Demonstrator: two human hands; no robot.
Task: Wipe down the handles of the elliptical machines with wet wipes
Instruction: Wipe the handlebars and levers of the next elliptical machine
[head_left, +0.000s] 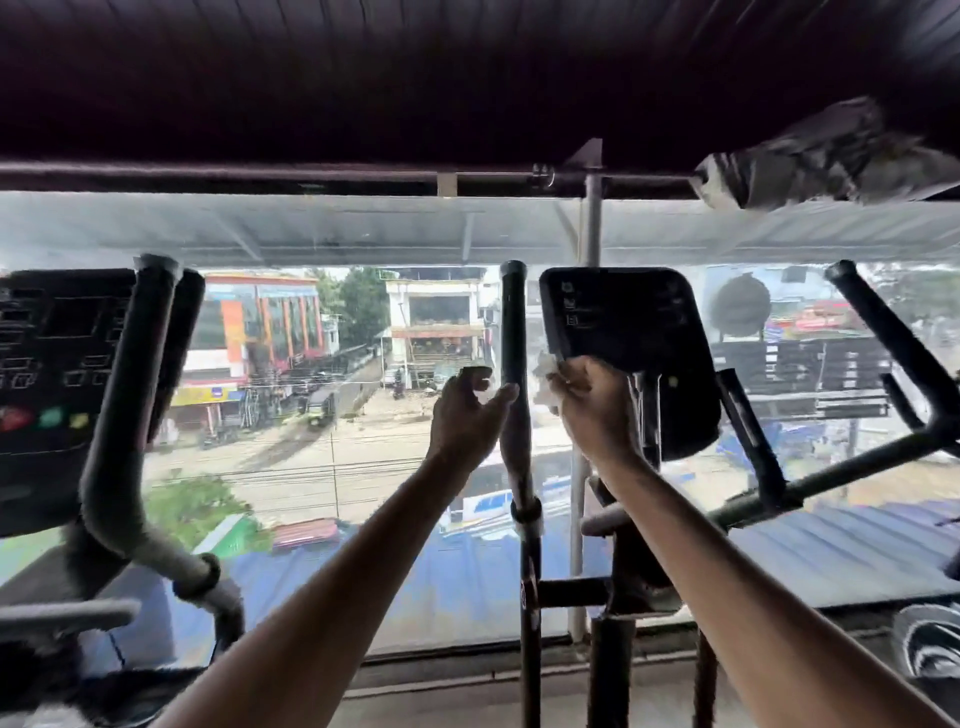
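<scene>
Handle (513, 332) flanked by both hands

Left hand (467, 410) is loosely curved and holds nothing, its thumb at the upright black handle. Right hand (592, 408) clutches a white wet wipe (545, 364) just right of it, before the dark console (623, 332). Street beyond window (363, 441).

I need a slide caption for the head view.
Right hand holds a wet wipe beside the elliptical handle; open left hand close by.

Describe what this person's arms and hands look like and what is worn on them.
Both arms are bare as far as the picture shows: no sleeve on the left forearm or the right forearm. The left hand and the right hand wear no gloves. No watch, bracelet or ring is visible, though the picture is slightly blurred.
</scene>
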